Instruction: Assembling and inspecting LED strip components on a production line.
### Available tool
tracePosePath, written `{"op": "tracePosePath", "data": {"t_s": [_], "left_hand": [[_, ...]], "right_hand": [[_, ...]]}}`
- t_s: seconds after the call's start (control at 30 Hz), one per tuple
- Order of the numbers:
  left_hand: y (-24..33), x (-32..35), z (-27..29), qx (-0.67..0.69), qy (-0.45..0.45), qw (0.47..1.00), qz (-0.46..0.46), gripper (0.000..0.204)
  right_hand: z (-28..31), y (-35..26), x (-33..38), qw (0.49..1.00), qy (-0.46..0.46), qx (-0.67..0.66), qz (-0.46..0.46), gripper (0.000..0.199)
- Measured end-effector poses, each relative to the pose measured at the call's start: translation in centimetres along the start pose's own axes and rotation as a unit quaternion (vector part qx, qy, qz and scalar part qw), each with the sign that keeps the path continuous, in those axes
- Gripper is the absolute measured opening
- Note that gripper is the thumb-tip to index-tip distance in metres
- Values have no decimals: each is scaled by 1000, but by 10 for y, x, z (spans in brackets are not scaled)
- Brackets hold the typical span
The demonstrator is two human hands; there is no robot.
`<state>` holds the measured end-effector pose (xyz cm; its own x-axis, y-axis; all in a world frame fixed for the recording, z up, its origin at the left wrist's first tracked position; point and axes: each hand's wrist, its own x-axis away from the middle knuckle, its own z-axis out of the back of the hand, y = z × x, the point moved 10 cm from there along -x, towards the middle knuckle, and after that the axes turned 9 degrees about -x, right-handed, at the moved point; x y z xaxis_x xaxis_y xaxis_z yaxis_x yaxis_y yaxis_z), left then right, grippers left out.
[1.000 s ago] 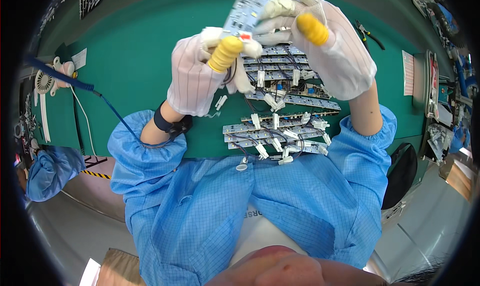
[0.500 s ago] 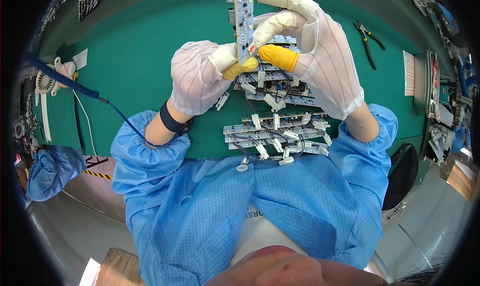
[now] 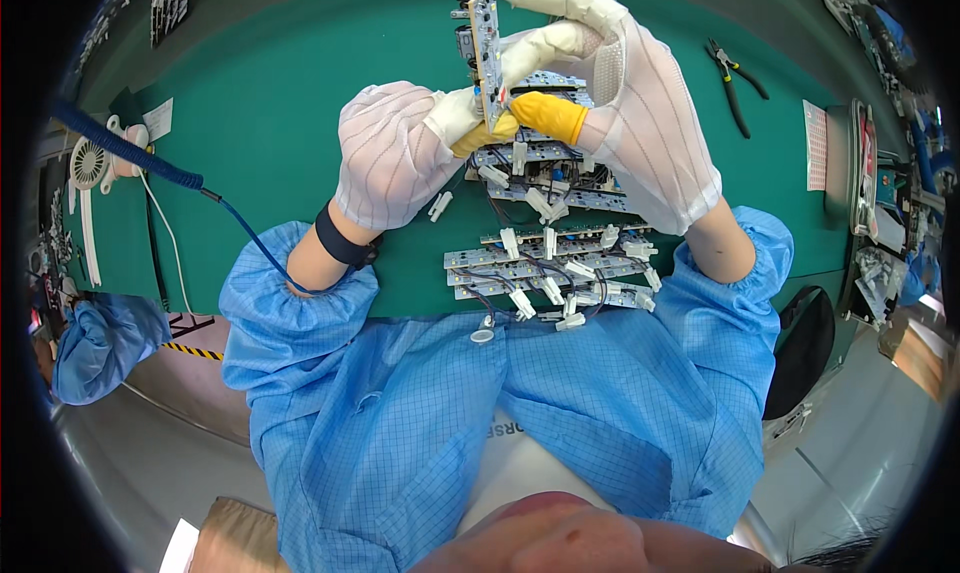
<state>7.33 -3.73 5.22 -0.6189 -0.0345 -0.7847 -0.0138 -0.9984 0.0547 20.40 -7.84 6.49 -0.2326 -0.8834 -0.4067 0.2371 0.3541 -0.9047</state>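
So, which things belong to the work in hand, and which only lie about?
Apparently in use:
narrow white circuit board in white-gloved left hand
similar white boards with white plastic connectors

Seemingly lying about:
black-handled pliers
round white fan

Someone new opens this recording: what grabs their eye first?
Probably the yellow thumb covers on the white-gloved left hand and right hand, brought together at a raised circuit board at top centre. Below, rows of similar boards with white connectors lie on the green mat. Pliers rest toward the upper right.
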Motion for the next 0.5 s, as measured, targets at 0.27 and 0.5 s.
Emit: {"op": "tracePosePath", "data": {"t_s": [0.27,0.5], "left_hand": [[6,1,0,-14,-17,999,-25,33],[-15,1,-2,-3,-7,999,47,36]], "right_hand": [[-3,7,3,1000,-13,-3,-19,58],[16,-43,5,933,-16,259,248,54]]}}
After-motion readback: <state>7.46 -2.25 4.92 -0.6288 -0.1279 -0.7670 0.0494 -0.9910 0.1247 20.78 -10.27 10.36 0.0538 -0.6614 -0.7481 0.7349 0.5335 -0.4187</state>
